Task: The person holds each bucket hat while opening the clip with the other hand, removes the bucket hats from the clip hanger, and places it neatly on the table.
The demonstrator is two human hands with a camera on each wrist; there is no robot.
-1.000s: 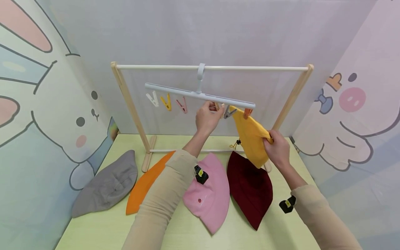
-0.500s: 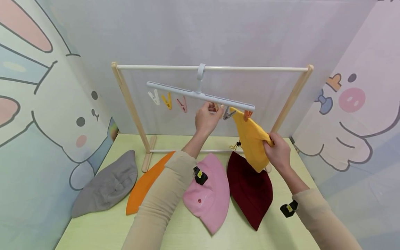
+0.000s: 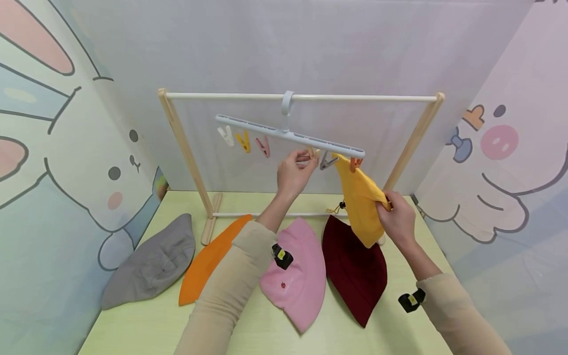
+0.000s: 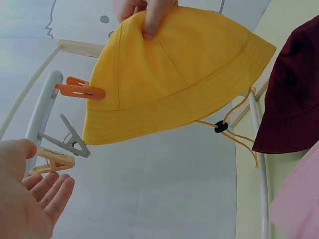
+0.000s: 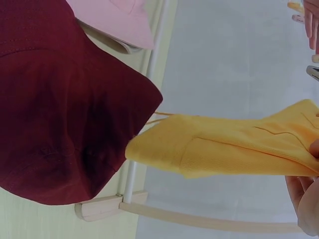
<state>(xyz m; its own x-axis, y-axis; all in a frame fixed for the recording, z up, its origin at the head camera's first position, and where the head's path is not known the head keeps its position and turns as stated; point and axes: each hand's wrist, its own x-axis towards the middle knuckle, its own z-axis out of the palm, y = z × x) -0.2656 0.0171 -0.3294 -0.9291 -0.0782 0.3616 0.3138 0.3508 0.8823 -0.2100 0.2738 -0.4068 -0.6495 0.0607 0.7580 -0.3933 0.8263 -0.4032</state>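
Observation:
My right hand (image 3: 398,219) grips the crown of a yellow bucket hat (image 3: 360,204), pinching the fabric between thumb and fingers. An orange clothespin (image 4: 82,91) bites the hat's side near the brim; a cord with a black stopper (image 4: 221,127) dangles below. The clothespin hangs at the right end of a pale blue hanger (image 3: 262,128). My left hand (image 3: 292,173) is at a beige clothespin (image 4: 57,160), thumb on one side and loosely extended fingers on the other. Between it and the hat, a grey clothespin (image 4: 70,141) hangs beside the brim; whether it touches the fabric is unclear.
The hanger hooks over the white rail (image 3: 355,98) of a wooden rack. White (image 3: 226,135), yellow (image 3: 244,142) and pink (image 3: 264,147) clothespins hang on its left half. Grey (image 3: 153,264), orange (image 3: 213,261), pink (image 3: 297,276) and dark red (image 3: 352,268) hats lie on the table.
The hanger's left end has swung rightward, with its clothespins shifting along. My right hand has moved slightly right and down with the yellow hat. My left hand has hardly moved.

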